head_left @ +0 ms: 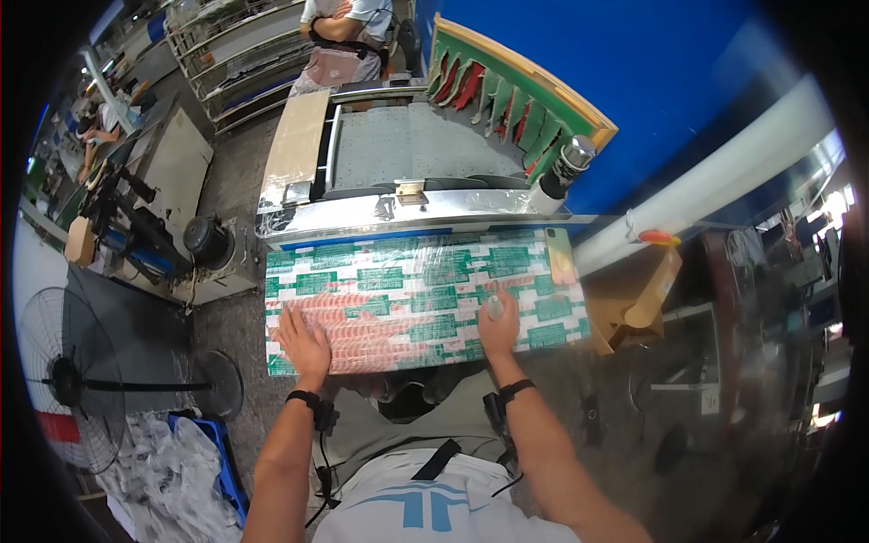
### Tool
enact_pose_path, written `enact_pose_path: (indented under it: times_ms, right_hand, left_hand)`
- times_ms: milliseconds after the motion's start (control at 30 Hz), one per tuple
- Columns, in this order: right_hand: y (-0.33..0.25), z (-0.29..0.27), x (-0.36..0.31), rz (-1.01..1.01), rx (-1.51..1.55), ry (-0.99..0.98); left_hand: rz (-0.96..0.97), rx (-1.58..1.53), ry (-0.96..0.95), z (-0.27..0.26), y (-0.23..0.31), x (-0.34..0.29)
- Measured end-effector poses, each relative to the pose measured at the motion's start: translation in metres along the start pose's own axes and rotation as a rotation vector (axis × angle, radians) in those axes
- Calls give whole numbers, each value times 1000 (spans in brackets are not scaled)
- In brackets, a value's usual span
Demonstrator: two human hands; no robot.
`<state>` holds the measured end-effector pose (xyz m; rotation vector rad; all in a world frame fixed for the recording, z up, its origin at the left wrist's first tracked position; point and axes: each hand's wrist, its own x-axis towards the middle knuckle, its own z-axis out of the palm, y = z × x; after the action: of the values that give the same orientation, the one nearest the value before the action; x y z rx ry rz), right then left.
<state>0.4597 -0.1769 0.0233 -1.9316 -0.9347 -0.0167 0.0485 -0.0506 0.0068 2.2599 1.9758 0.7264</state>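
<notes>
My left hand (304, 342) lies flat with fingers spread on a work table (425, 317), whose top is covered in green, white and red patterned tape under clear film. Toward the right half of the same table, my right hand (500, 324) is closed around a small, pale grey, rounded thing (494, 308). Only its top end shows, so its kind is hidden by the fingers. Near the table's far right corner lies a phone (559, 257) in a yellow-pink case, apart from both hands.
Beyond the table stands a machine with a grey belt (398, 145) and a metal front rail. A green rack (507, 100) holds red and green cloth pieces. A floor fan (65, 380), a blue crate (222, 462) and a cardboard box (652, 308) flank me. Another person (348, 36) stands behind the machine.
</notes>
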Motion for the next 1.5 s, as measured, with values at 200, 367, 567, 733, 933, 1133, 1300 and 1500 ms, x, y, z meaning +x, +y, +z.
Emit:
enact_pose_path:
  times_ms: [200, 367, 567, 733, 933, 1133, 1300, 1500]
  right_hand:
    - [-2, 12, -3, -41, -55, -80]
    - [-16, -1, 2, -68, -125, -92]
    - [-14, -3, -3, -30, -107, -122]
    - [-13, -4, 1, -17, -108, -103]
    - [-17, -3, 2, 159, 60, -52]
    - [-11, -1, 1, 116, 6, -50]
    - [-11, -1, 0, 83, 4, -86]
    - [-14, -2, 0, 92, -13, -109]
  left_hand:
    - [141, 3, 107, 4, -16, 4]
    - [92, 142, 7, 9, -16, 5]
    - [70, 136, -7, 9, -19, 2]
    - [84, 137, 7, 13, -15, 4]
    - [64, 155, -14, 3, -10, 4]
    - [88, 133, -12, 8, -15, 5]
    - [127, 113, 1, 9, -21, 4]
    - [114, 96, -2, 6, -20, 1]
